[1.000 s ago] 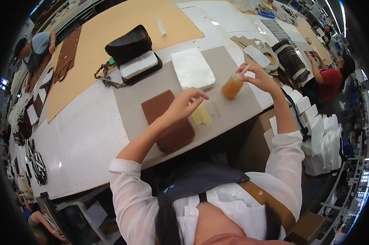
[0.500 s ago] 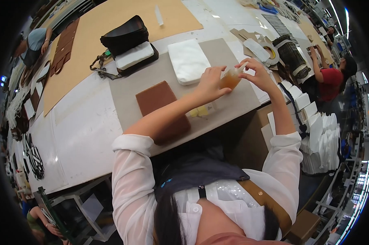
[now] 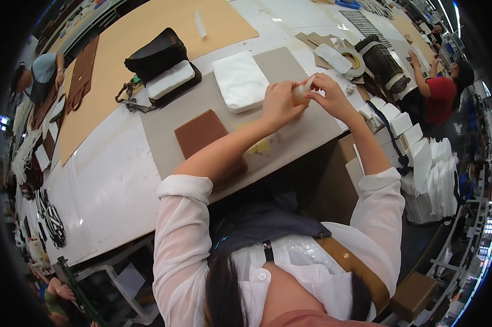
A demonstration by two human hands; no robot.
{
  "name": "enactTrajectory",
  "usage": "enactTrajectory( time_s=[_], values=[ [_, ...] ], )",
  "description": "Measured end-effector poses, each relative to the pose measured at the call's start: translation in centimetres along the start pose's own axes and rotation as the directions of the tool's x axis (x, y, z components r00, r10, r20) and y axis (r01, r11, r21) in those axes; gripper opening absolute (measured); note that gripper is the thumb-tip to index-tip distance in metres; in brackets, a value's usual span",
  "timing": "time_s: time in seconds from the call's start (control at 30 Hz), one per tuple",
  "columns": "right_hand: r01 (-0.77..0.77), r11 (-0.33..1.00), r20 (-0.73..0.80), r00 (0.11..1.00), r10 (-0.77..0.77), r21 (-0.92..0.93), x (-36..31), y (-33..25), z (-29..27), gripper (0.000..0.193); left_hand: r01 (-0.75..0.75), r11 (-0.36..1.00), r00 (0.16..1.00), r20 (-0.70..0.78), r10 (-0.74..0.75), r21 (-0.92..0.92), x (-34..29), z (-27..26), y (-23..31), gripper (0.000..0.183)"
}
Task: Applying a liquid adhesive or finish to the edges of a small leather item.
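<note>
Above the right part of a grey board I hold a translucent squeeze bottle with a pointed white nozzle and amber liquid inside. My left hand is wrapped round its body and hides much of it. The fingers of my right hand pinch it close to the base of the nozzle. A white padded block lies just left of my left hand. Partly beneath my left forearm is a flat brown leather piece. Beside that forearm lies a small yellow piece.
Farther left stands an open black bag with a white pad in it. A tape roll and a dark rolled bundle lie at the right. White stacks fill the right side. Other people work at left and right.
Both hands have drawn closer together round the bottle, and less of its amber body shows. The whole view has shifted slightly.
</note>
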State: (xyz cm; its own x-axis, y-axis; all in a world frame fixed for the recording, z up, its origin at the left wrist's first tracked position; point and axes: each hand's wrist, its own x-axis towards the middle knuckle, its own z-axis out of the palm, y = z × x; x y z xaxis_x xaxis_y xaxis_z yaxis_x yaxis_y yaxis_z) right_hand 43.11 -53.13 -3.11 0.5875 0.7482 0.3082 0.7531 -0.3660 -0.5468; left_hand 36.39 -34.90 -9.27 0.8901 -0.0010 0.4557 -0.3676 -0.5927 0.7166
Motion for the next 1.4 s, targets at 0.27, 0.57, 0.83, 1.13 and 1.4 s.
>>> enactTrajectory(
  time_s=[0.27, 0.57, 0.83, 1.13, 1.4],
  values=[
    [-0.050, 0.995, -0.275, 0.961, 0.025, -0.082, -2.0, -1.6, 2.7, 0.018, -0.006, 0.999, 1.000, 0.010, 0.006, 0.039, -0.7, 0.1, 0.9, 0.053],
    [-0.192, 0.981, -0.311, 0.935, 0.174, -0.029, -4.7, -1.6, 0.4, 0.034, 0.047, 0.998, 0.997, 0.058, -0.049, 0.029, 0.4, -0.3, 1.3, 0.055],
    [-0.407, 0.875, -0.364, 0.882, 0.300, -0.264, -8.9, 11.0, -3.6, 0.028, 0.076, 0.934, 0.996, 0.010, -0.085, 0.350, 1.6, 1.0, 0.7, 0.089],
    [-0.694, 0.633, -0.493, 0.707, 0.507, -0.344, -5.3, 20.0, -7.7, 0.032, 0.008, 0.995, 0.945, 0.326, -0.038, 0.095, -0.9, -7.3, -0.3, 0.074],
    [-0.643, 0.714, -0.601, 0.696, 0.393, -0.277, 3.3, 23.6, -7.8, 0.022, 0.398, 0.911, 0.905, 0.204, -0.372, -0.105, -9.3, -20.2, 2.8, 0.033]
  ],
)
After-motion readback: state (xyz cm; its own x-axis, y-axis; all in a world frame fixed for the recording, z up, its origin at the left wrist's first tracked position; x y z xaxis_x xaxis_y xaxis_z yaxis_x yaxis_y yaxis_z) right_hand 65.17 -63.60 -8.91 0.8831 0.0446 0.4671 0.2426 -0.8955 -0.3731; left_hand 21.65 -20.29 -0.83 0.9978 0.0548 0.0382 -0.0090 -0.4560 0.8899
